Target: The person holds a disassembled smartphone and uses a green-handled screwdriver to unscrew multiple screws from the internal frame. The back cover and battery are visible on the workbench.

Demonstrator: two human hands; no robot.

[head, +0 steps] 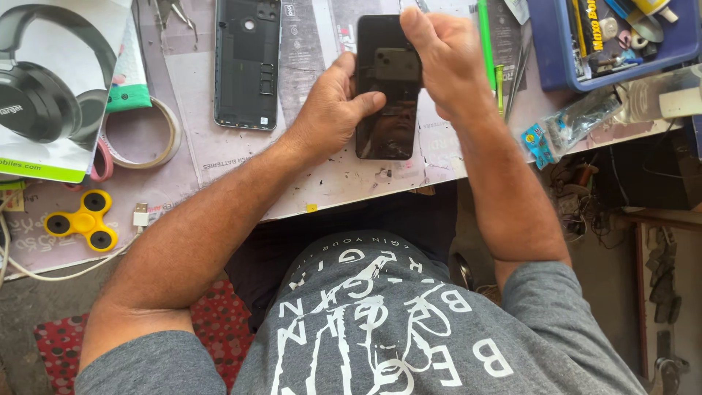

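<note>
Both hands [333, 110] [446, 62] grip black phone [386, 135] (screen up).

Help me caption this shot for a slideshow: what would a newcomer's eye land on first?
First, the two hands meeting at top centre on a black phone: the left hand grips its side, the right hand presses a small dark part against its upper end. Next, the yellow fidget spinner at the table's lower left, below the headphone box, and the blue parts tray at top right.

Bright, even daylight (glossy screen reflections), sharp focus.
</note>
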